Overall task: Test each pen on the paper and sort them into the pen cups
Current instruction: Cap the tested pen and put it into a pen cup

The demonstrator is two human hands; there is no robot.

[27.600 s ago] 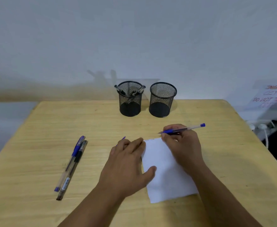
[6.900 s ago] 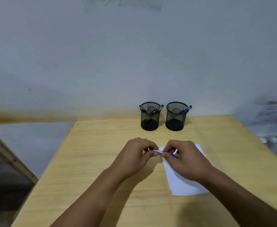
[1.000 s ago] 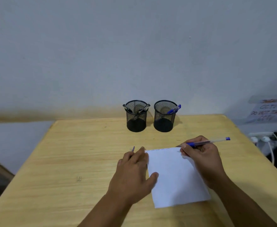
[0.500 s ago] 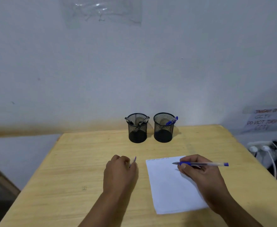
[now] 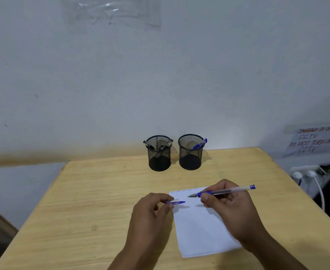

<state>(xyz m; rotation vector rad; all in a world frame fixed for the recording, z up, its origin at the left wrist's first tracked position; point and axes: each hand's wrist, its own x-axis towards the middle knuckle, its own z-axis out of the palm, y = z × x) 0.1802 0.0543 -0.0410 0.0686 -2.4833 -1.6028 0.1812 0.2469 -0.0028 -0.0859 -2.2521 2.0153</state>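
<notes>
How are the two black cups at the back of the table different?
The left cup holds dark pens, and they lean out on both sides. The right cup shows just one blue pen, and it leans out to the right. The left cup stands farther from the paper than the right cup. Both are black mesh cups, upright, side by side near the wall.

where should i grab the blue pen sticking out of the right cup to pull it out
Pinch the blue capped end that pokes above the right mesh cup at its right rim, coming from above and to the right. The pen leans that way, so draw it out along its slant; the rest sits inside the mesh.
</notes>
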